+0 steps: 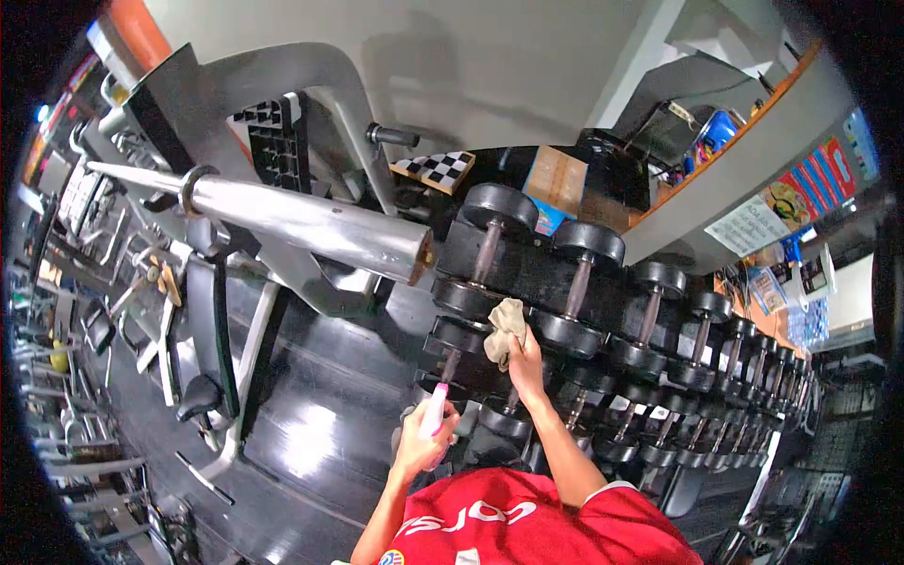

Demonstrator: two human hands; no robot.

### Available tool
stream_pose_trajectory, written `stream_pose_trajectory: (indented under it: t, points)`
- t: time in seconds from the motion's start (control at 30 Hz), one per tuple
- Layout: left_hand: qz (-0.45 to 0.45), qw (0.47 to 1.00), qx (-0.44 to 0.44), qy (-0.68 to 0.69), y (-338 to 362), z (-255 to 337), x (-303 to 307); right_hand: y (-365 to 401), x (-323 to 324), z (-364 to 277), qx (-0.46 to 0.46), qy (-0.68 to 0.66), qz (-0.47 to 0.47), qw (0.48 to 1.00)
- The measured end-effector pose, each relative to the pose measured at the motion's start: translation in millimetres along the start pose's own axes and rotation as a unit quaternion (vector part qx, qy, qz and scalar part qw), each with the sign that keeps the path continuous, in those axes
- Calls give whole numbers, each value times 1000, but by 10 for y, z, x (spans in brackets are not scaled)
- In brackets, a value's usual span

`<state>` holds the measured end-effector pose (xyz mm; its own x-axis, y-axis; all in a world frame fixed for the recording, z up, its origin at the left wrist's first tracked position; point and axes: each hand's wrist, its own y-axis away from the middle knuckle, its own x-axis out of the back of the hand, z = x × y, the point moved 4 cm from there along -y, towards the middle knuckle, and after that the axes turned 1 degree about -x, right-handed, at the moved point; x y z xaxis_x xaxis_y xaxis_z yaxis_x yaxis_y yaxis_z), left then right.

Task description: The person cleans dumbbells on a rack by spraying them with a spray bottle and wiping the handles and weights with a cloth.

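My left hand (pixel 426 441) is closed round a spray bottle (pixel 435 411) with a pink and white top, in front of the lower row of dumbbells. A crumpled beige cloth (pixel 506 331) is gripped in my right hand (pixel 525 365), over the near edge of the upper row. Close beyond the cloth lie a large black dumbbell (pixel 487 250) with a grey handle and a second one (pixel 578 287) to its right. Below the cloth, between my hands, part of a lower dumbbell (pixel 506 417) shows.
More dumbbells (pixel 702 339) run along the rack to the right. A metal bar (pixel 311 221) on a grey machine juts in from the left. Behind the rack are a cardboard box (pixel 556 179) and a checkered board (pixel 436 170). A wooden-edged counter (pixel 725 141) stands at upper right.
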<state>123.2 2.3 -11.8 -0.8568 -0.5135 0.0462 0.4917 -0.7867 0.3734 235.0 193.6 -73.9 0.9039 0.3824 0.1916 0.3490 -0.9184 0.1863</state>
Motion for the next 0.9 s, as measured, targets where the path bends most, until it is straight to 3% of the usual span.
stream_pose_trajectory:
  t: [0.13,0.17,0.27,0.37,0.43,0.47,0.5,0.77,0.83,0.87,0.9]
  points:
    - [-40,999,5,-28,-98,-41,265,55,-101,-62,0,-60,66,996]
    - [-48,998,28,-12,-116,-66,328,96,-97,-89,-49,-112,82,989]
    - [-53,998,26,-34,-191,36,498,104,-105,-172,-12,-165,183,969]
    - [-79,995,29,-44,-285,33,653,92,-218,-234,55,-81,251,963]
    - [-94,994,18,-50,-337,51,738,-7,-371,-164,-45,-31,206,977]
    - [-104,993,8,-54,-362,61,773,-58,-470,-179,-40,49,183,981]
    - [-110,992,8,-57,-383,52,809,-72,-571,-400,181,181,269,928]
    - [-156,985,-5,-71,-561,-1,1010,-134,-1083,-804,318,428,134,835]
    - [-168,983,7,-67,-597,-3,1031,-204,-1347,-679,333,488,50,806]
    - [-174,983,19,-64,-616,-6,1047,-276,-1504,-588,329,489,56,806]
    - [-180,981,17,-66,-632,6,1062,-409,-1748,-386,281,610,-9,741]
